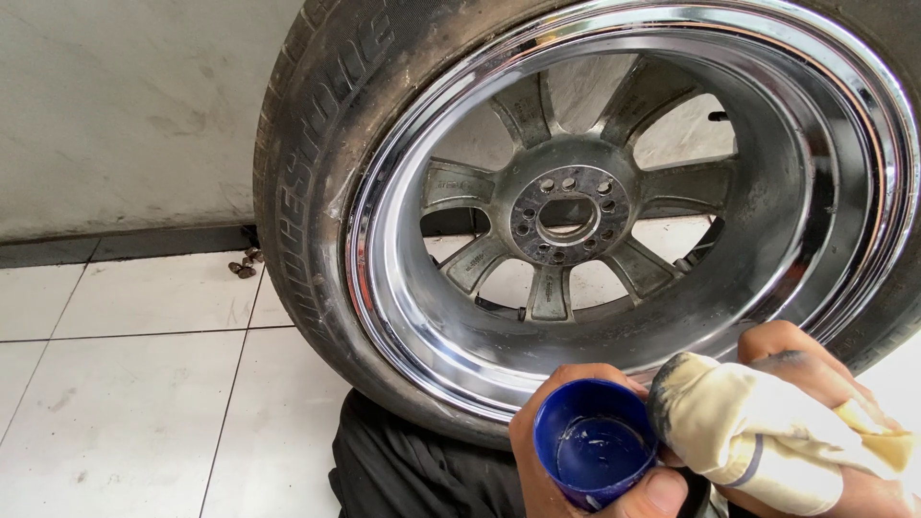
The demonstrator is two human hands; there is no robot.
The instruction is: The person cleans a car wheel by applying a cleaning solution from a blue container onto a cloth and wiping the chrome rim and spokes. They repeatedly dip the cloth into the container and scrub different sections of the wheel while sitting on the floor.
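Across the frame's upper right leans the wheel [614,206], its chrome rim near both hands at lower right. Right hand [815,422] is wrapped tight in a cloth [758,432], left hand [576,460] closed round the blue cap [595,451]; dabbing sparingly would likely serve best

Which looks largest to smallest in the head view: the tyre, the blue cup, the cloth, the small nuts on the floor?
1. tyre
2. cloth and blue cup: look alike, and both sit near the camera, so unranked
3. small nuts
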